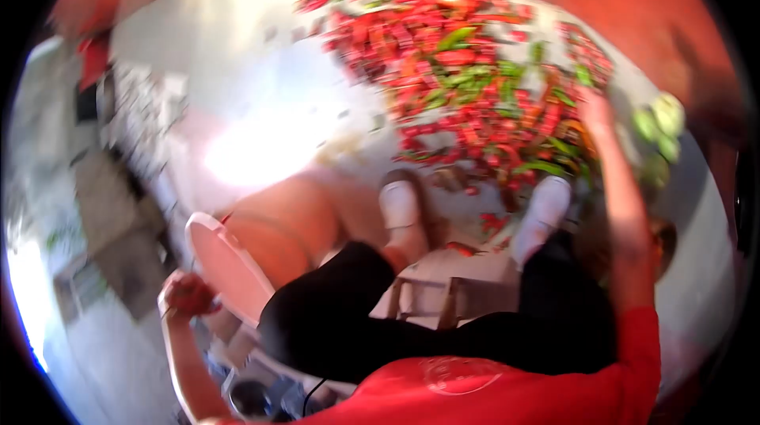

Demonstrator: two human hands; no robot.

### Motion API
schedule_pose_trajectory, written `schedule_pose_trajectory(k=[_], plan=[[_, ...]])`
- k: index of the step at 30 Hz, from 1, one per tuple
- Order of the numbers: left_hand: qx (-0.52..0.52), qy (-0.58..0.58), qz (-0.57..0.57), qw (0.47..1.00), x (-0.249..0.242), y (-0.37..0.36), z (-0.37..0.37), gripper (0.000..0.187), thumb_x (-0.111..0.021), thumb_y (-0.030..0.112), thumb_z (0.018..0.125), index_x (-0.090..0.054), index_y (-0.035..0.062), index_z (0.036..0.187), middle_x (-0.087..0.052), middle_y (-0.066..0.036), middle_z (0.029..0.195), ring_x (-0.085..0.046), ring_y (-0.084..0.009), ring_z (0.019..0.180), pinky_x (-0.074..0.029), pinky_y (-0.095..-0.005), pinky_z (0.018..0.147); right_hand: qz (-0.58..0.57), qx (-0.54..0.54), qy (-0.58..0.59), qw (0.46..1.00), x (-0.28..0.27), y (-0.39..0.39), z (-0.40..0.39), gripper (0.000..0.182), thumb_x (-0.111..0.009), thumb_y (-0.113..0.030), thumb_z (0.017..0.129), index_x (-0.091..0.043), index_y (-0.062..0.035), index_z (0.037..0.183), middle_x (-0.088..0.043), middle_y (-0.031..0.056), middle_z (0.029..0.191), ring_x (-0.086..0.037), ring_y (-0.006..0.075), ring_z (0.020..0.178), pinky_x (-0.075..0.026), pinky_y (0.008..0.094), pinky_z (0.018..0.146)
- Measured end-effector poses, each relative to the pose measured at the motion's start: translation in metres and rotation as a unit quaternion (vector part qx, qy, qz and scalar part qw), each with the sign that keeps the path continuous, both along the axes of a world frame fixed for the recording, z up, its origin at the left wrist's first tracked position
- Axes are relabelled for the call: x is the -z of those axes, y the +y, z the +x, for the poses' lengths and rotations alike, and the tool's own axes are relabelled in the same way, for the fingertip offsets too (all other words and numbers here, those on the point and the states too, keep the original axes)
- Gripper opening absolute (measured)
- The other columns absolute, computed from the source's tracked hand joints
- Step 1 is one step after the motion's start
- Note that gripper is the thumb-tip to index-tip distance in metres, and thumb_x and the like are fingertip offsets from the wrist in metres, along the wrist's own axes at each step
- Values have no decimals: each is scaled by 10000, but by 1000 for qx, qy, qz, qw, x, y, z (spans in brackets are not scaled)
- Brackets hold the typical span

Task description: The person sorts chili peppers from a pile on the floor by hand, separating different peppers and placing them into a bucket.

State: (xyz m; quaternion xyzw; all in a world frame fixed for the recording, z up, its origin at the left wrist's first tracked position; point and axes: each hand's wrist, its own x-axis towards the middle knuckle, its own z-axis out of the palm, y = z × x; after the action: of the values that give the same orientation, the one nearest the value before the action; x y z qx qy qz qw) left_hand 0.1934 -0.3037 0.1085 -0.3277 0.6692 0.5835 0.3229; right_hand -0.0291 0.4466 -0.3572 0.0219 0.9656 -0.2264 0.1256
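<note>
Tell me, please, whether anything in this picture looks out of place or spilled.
Yes, slightly: a few red pepper pieces lie between the person's feet, apart from the main pepper heap, so they look like strays. Nothing else clearly stands out, though blur could hide small damage.

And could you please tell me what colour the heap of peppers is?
The peppers are mostly red, with some green, best seen in the head view.

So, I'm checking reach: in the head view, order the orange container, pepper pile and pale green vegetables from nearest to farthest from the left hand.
From the left hand:
1. Orange container, close on its right.
2. Pepper pile, ahead and rightward.
3. Pale green vegetables, far right, past the pile.
</note>
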Motion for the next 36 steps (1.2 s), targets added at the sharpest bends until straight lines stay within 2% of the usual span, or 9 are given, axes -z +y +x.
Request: schedule_pose_trajectory(k=[1, 2, 5, 10, 16, 21, 28, 31, 36], plan=[[-281, -25, 127, 951, 0, 6, 15, 268, -492, 352, 885, -611, 112, 871, -606, -97, 886, -571, -343, 808, -485, -525, 698, 0, -32, 41, 999, -2, 0, -1, 284, -568, -38, 798, -624, -101, 1070, -635, 158, 986, -620, 318, 898, -491, 387, 756], [-274, -95, 137, 947, 8, -27, 45, 468, -536, 425, 860, -558, 95, 1192, -605, -125, 1098, -569, -363, 1006, -454, -554, 822, 12, -84, 76, 993, -5, 6, -3, 281, -609, -43, 781, -621, -82, 1059, -630, 159, 966, -616, 317, 905, -491, 375, 761], [-289, 12, -90, 953, 49, -23, 69, 445, -541, 389, 876, -564, 61, 1176, -608, -112, 1088, -569, -342, 1026, -453, -549, 818, 55, -52, -2, 997, -46, -1, -5, 226, -672, -109, 767, -623, -72, 985, -605, 169, 896, -590, 339, 900, -468, 424, 757], [-218, 139, -475, 841, 96, -42, 48, 295, -613, 194, 872, -593, 55, 1131, -634, -72, 1032, -612, -172, 913, -490, -308, 762, -22, 2, -37, 999, -37, 38, 0, 202, -652, -154, 817, -619, -60, 993, -609, 133, 840, -582, 281, 806, -447, 371, 722], [121, 234, -411, 873, 142, 137, -127, 166, -610, 154, 872, -628, 34, 986, -632, -71, 959, -618, -163, 857, -493, -277, 729, -375, 334, -91, 860, -83, 3, 28, 283, -582, -275, 917, -610, -74, 1114, -621, -5, 720, -333, 2, 454, -242, 162, 406], [357, 152, -396, 833, 307, 126, -154, 241, -673, 224, 773, -644, 59, 946, -627, -145, 996, -606, -320, 861, -479, -386, 789, -381, 282, -123, 872, -97, -7, 31, 300, -508, -253, 940, -506, -103, 1199, -647, 22, 738, -460, 32, 492, -304, 167, 414], [264, 182, -372, 871, 446, 115, -160, 322, -730, 248, 726, -625, 23, 931, -669, -164, 838, -653, -282, 795, -500, -395, 709, -325, 198, -267, 886, -80, 12, 19, 161, -551, -160, 847, -602, -91, 984, -583, -4, 717, -513, 77, 583, -433, 243, 520], [271, 118, -408, 864, 418, 155, -175, 200, -677, 139, 724, -588, 25, 862, -664, -172, 810, -646, -323, 750, -502, -420, 679, -343, 226, -236, 881, -78, -11, 12, 155, -628, -196, 785, -633, -74, 881, -522, -25, 652, -464, 55, 550, -369, 248, 461], [276, 238, -484, 796, 432, 162, -162, 133, -594, 133, 757, -575, 25, 834, -640, -169, 740, -610, -364, 696, -493, -435, 672, -152, 131, -74, 977, -50, -53, 21, 377, -728, -336, 756, -632, -8, 913, -675, 134, 829, -651, 235, 751, -506, 351, 679]])
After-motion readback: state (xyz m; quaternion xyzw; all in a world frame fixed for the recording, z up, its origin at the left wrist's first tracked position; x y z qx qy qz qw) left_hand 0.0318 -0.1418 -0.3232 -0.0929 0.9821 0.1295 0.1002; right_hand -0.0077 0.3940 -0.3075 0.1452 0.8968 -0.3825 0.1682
